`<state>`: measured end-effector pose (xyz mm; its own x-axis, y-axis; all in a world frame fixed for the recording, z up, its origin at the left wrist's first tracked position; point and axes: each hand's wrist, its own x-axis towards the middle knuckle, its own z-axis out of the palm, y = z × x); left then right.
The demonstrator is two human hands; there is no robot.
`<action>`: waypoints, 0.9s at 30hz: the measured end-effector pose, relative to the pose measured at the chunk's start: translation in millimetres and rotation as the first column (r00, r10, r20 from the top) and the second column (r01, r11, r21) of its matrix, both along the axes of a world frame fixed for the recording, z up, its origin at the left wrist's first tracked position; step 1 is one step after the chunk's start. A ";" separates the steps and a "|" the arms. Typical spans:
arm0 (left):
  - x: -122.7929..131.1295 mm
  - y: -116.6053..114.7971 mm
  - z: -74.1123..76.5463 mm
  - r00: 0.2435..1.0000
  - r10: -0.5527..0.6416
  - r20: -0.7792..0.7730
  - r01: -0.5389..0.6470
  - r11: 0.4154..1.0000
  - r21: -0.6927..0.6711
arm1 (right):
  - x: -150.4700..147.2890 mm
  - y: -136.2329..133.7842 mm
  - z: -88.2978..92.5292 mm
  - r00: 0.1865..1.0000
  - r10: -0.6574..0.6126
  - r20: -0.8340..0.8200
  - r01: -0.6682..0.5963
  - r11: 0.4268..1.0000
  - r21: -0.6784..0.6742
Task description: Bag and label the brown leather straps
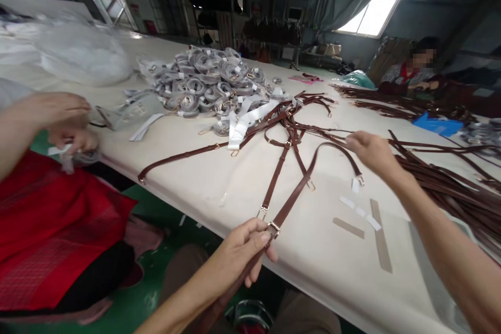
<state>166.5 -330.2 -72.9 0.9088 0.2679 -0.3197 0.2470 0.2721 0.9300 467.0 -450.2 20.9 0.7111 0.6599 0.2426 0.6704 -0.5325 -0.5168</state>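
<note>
Brown strap (pixel 295 194), gold-toned buckle (pixel 276 229), cream tabletop (pixel 195 193), blue sheet (pixel 438 125), pale-lined red cloth (pixel 50 209), green floor (pixel 151 282)

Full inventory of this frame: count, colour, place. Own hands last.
Held strap: one, brown, table's near edge.
Loose straps: several, brown, table centre.
Strap pile: one, brown, table right.
Wrapped coils: many, grey, heaped further back.
White bands: several, white, on heap's front.
Flat strips: two, tan, near right.
Small tags: several, white, beside flat strips.
Blue sheet: one, blue, right.
Clear plastic: some, whitish, back left.
Table: one, cream, centre.
Co-workers: two, both wearing some red, left and back right.
Left hand: one, bare, gripping held strap.
Right hand: one, bare, over table right, grip unclear.
</note>
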 end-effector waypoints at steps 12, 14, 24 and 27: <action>1.0 2.8 21.6 0.986 -0.168 -0.003 0.155 0.903 0.401 | -140.1 -5.6 -44.1 0.687 0.726 -0.021 -0.707 0.662 -0.250; -2.2 2.0 26.1 0.983 -0.181 -0.030 0.172 0.854 0.490 | -135.9 -4.0 -42.7 0.676 0.737 -0.011 -0.709 0.646 -0.281; -14.8 8.2 39.9 0.955 -0.290 -0.063 0.275 0.785 0.555 | -134.8 -12.4 -30.2 0.568 0.712 -0.412 -0.804 0.587 -0.095; -19.2 10.4 42.4 0.935 -0.353 -0.014 0.331 0.860 0.388 | -135.5 -19.0 -28.0 0.465 0.691 -0.554 -0.818 0.575 0.031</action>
<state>147.4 -319.8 -30.4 0.9786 0.0272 -0.2038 0.2051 -0.1950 0.9591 331.6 -469.2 -7.1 -0.1267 0.9769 -0.1720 0.5711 -0.0699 -0.8179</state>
